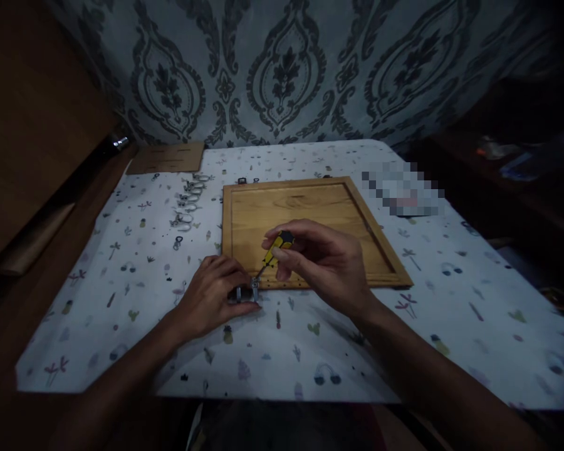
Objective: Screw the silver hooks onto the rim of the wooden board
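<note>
A framed wooden board [291, 216] lies flat on the table. My right hand [326, 260] grips a yellow and black screwdriver [273, 252], its shaft slanting down to the left. The tip meets a small metal clamp [255, 287] at the board's near left edge; I cannot tell whether it sits in a screw. My left hand [214, 288] is curled around the metal fittings at that corner, with fingers on the frame and thumb along the near side. A second metal fitting [238, 293] shows between its fingers and thumb.
Several metal clamps [188, 200] lie in a row left of the board. A brown cardboard piece [169, 158] rests at the back left. The patterned tablecloth [282, 351] covers the table, and a blurred-out item [404, 191] lies at the right.
</note>
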Action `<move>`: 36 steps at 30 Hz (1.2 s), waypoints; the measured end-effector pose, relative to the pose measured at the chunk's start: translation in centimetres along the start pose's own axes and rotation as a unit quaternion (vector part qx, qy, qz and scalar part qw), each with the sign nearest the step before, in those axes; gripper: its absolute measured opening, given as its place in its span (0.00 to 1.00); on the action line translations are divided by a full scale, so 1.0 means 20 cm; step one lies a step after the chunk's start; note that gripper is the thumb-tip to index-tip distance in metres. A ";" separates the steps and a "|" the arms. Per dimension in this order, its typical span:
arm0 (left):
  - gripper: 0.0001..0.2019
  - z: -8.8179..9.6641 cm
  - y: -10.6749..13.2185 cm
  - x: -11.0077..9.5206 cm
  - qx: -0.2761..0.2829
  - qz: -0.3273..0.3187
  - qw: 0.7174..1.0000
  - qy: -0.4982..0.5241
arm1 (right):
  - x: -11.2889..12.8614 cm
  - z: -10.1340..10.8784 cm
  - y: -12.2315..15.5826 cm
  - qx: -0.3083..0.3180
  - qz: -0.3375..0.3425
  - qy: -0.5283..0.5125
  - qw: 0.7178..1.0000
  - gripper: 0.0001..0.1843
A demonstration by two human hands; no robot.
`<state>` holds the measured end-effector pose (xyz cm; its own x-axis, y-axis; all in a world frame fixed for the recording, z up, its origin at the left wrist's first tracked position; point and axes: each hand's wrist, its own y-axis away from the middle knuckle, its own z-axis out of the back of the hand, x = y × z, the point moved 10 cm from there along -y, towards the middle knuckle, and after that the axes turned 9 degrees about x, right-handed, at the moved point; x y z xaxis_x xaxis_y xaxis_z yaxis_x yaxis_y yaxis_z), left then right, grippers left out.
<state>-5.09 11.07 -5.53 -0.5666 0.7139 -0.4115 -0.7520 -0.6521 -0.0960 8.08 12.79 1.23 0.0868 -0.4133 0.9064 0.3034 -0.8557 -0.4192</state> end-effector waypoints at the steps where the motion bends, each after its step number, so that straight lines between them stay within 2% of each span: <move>1: 0.19 0.00 0.00 0.00 0.001 0.002 1.000 0.001 | 0.00 0.00 0.00 0.003 0.001 0.006 1.000 0.06; 25: 0.21 0.00 0.01 0.00 0.002 -0.002 1.000 -0.004 | -0.04 -0.04 -0.01 0.034 -0.028 0.051 0.998 0.09; 32: 0.20 0.00 0.00 -0.01 0.012 -0.001 1.000 0.008 | -0.08 -0.03 -0.01 0.022 -0.066 0.044 0.997 0.17; 36: 0.20 0.00 0.00 0.01 0.011 0.007 1.000 0.009 | -0.08 -0.04 -0.02 0.040 -0.081 0.027 0.996 0.19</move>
<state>-5.14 11.11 -5.63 -0.5714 0.7000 -0.4285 -0.7514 -0.6561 -0.0699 7.03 13.49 -0.20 -0.0207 -0.2897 0.9569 0.3844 -0.8858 -0.2598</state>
